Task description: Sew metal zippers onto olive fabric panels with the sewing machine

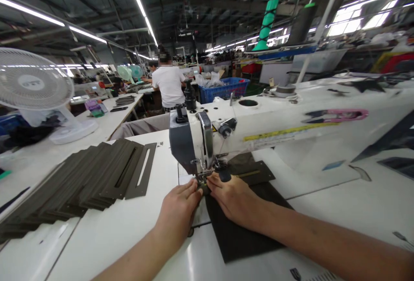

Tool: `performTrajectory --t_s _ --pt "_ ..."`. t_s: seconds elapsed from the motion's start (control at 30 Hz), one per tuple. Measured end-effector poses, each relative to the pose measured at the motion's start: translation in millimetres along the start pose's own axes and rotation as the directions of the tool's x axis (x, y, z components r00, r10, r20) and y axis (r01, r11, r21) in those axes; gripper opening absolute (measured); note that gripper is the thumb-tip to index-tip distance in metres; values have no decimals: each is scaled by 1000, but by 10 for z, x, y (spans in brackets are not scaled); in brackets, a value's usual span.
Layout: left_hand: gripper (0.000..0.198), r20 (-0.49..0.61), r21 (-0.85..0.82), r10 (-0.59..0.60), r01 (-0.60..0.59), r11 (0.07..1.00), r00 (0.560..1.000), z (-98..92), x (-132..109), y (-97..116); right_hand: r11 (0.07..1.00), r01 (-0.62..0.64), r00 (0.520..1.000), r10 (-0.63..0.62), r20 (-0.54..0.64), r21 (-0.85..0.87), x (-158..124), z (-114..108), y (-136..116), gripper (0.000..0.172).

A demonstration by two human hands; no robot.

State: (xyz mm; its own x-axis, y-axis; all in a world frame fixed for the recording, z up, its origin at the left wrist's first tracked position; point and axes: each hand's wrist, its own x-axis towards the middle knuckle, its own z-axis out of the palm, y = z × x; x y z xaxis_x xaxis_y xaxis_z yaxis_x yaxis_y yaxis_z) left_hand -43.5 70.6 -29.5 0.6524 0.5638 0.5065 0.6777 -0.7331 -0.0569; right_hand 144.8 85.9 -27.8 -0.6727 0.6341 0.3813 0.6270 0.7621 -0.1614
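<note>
Where our hands meet: at the presser foot (pixel 202 177) of the white sewing machine (pixel 258 128), which lies at twelve o'clock from us.
Left hand: our left hand (pixel 179 212) lies palm down on the white table (pixel 123 229), its fingers straight and close together, their tips at the near left edge of the dark fabric piece (pixel 241 235), right by the foot.
Right hand: our right hand (pixel 234 199) rests flat on top of the dark fabric piece, fingers stretched towards eleven o'clock and gripping nothing; the fingertips reach just under the foot.
Dark fabric piece: it lies flat on the machine bed, its far end under the foot and its near end running out towards five o'clock beneath our right forearm.
Stack: at ten o'clock from our hands, a fanned row of dark slotted pieces (pixel 90 177) lies well apart from them.
On the machine arm: pink-handled snips (pixel 339 115) at two o'clock.
Further off: a white fan (pixel 34 85) at ten o'clock; a person in a white shirt (pixel 168 85), back to us, at twelve; a blue crate (pixel 226 89) at one.
</note>
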Motion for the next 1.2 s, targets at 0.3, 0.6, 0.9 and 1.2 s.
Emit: performTrajectory --t_s 0.3,0.6,0.9,1.2 --pt "25 -41 33 -26 28 999 999 56 39 -70 1000 -13 999 13 31 -5 70 -8 45 23" --pt "18 -33 10 -66 66 998 997 63 45 -60 1000 -10 1000 10 7 14 70 8 72 25" --pt "18 -1 -12 -117 117 993 993 104 45 -87 998 10 1000 -9 13 -58 103 27 101 26" --pt "17 -22 4 -77 77 997 997 30 41 -40 999 38 991 -35 -128 20 40 67 115 26"
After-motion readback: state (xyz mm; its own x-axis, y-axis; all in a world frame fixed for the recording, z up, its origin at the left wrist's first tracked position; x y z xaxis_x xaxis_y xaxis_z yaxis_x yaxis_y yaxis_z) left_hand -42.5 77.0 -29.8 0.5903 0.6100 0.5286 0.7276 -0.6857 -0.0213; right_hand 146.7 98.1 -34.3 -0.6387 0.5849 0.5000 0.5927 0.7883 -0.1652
